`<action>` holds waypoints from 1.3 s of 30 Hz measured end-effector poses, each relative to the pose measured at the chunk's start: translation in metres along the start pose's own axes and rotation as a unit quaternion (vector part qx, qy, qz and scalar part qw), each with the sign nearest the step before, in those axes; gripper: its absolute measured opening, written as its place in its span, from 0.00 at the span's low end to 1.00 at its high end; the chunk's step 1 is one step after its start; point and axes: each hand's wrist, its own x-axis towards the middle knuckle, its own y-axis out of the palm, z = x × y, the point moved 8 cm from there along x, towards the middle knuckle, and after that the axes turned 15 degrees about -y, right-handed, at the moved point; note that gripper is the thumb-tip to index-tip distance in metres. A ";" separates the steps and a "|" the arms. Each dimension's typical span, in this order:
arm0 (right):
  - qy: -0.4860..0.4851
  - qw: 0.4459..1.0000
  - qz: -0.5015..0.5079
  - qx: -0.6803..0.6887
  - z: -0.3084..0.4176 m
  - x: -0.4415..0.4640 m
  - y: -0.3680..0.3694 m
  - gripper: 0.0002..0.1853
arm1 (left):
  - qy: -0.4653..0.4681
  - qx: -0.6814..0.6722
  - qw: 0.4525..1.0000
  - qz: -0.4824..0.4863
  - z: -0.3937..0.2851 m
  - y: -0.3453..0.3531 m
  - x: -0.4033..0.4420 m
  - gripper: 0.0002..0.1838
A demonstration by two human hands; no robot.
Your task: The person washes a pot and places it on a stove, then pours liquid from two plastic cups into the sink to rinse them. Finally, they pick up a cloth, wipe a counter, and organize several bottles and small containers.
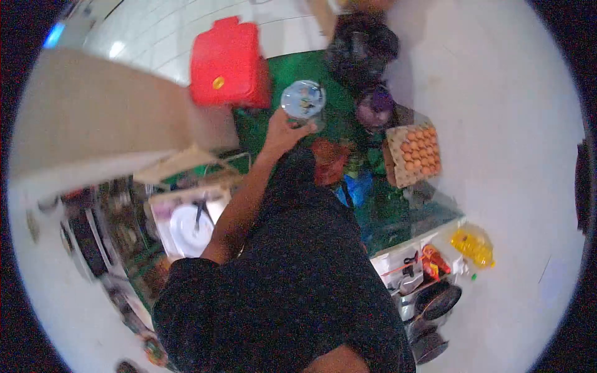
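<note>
My left hand reaches out past my dark shirt. Its thumb and fingers are closed around a round, pale blue-white dish with a coloured pattern in the middle. Blur hides whether this is a bowl or a lidded tub. It is held up above a green surface, to the right of a red box-like object with a yellow round mark. No fingers of my right hand show; a patch of bare skin at the bottom edge cannot be told apart as arm or something else.
A carton tray of brown eggs stands to the right, near a purple round object and black bags. A yellow oil bottle and black pans lie lower right. A white plate with a dark utensil is left.
</note>
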 end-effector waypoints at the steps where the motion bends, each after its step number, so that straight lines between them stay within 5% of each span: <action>1: 0.016 0.999 -0.028 0.006 0.000 -0.009 0.002 0.17 | 0.003 -0.011 1.000 -0.005 -0.002 0.006 0.025 0.42; 11: 0.174 0.946 -0.265 0.064 0.031 -0.059 0.108 0.18 | 0.002 0.085 0.991 0.106 -0.033 0.139 0.347 0.44; 14: 0.175 0.917 -0.346 0.091 0.077 -0.048 0.136 0.18 | -0.010 0.254 0.959 0.122 -0.083 0.188 0.403 0.42; 17: 0.174 0.857 -0.457 0.162 0.119 -0.034 0.165 0.15 | -0.007 0.121 0.972 0.202 -0.009 0.244 0.498 0.46; 21: 0.141 0.760 -0.586 0.243 0.130 -0.040 0.207 0.13 | -0.143 0.116 0.941 0.285 0.018 0.279 0.536 0.44; 22: 0.130 0.740 -0.615 0.240 0.134 -0.046 0.220 0.14 | -0.210 0.076 0.918 0.329 0.042 0.291 0.546 0.40; 23: 0.130 0.710 -0.646 0.247 0.139 -0.049 0.231 0.14 | -0.261 0.249 0.871 0.333 0.054 0.298 0.551 0.25; 25: 0.137 0.638 -0.712 0.260 0.158 -0.068 0.263 0.14 | -0.346 0.060 0.848 0.396 0.064 0.318 0.511 0.15; 27: 0.164 0.573 -0.771 0.222 0.183 -0.082 0.285 0.15 | -0.257 0.239 0.814 0.464 0.075 0.329 0.469 0.18; 29: 0.154 0.547 -0.795 0.211 0.204 -0.090 0.302 0.14 | -0.289 0.365 0.686 0.559 0.108 0.332 0.421 0.19; 30: 0.165 0.508 -0.814 0.227 0.224 -0.094 0.311 0.14 | -0.190 0.458 0.642 0.584 0.098 0.324 0.386 0.19; 32: 0.161 0.447 -0.853 0.218 0.259 -0.087 0.303 0.14 | -0.045 0.587 0.436 0.680 0.146 0.353 0.364 0.17; 34: 0.170 0.419 -0.871 0.195 0.271 -0.098 0.316 0.14 | 0.012 0.658 0.343 0.670 0.147 0.362 0.314 0.17; 38: 0.188 0.353 -0.903 0.157 0.260 -0.124 0.358 0.14 | -0.026 0.615 0.445 0.650 0.119 0.372 0.208 0.21; 39: 0.201 0.337 -0.908 0.148 0.264 -0.129 0.366 0.14 | -0.024 0.580 0.420 0.697 0.116 0.376 0.184 0.19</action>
